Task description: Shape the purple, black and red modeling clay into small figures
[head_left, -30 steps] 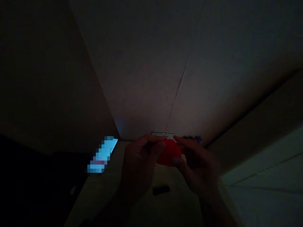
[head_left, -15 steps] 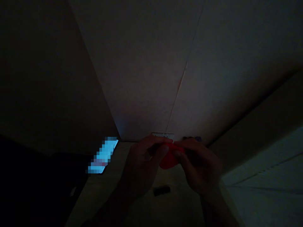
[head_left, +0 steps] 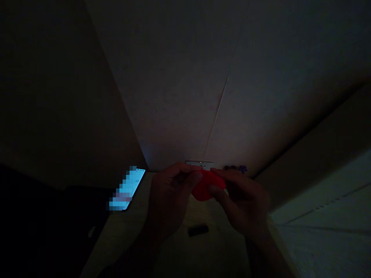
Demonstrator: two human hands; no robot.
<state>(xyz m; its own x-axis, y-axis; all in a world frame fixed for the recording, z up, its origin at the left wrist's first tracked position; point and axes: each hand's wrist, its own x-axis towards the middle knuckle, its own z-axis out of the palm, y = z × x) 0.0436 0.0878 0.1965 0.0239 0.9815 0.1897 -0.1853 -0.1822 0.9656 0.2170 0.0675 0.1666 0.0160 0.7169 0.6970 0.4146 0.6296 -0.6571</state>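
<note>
A small red rounded object (head_left: 205, 186), smooth-looking and glowing faintly in the dark, is pinched between my two hands; its exact kind cannot be made out. My left hand (head_left: 171, 197) grips its left edge with thumb and fingers. On the opposite side, my right hand (head_left: 246, 202) holds the right edge, its thumb lying across the front. Below the hands, a small dark oblong item (head_left: 198, 230) rests on the wooden surface (head_left: 174, 256).
A lit phone (head_left: 127, 191) leans at the left by the wall corner. Behind my hands, a pale socket-like plate (head_left: 199, 163) sits low on the wall (head_left: 179, 96). Small dark purple items (head_left: 242, 169) lie right of it. A light panelled piece (head_left: 324, 216) stands at the right.
Both hands have risen slightly with the red object, which now looks wider and shows more of its face. My thumbs have spread a little apart. The phone and dark oblong item have stayed put.
</note>
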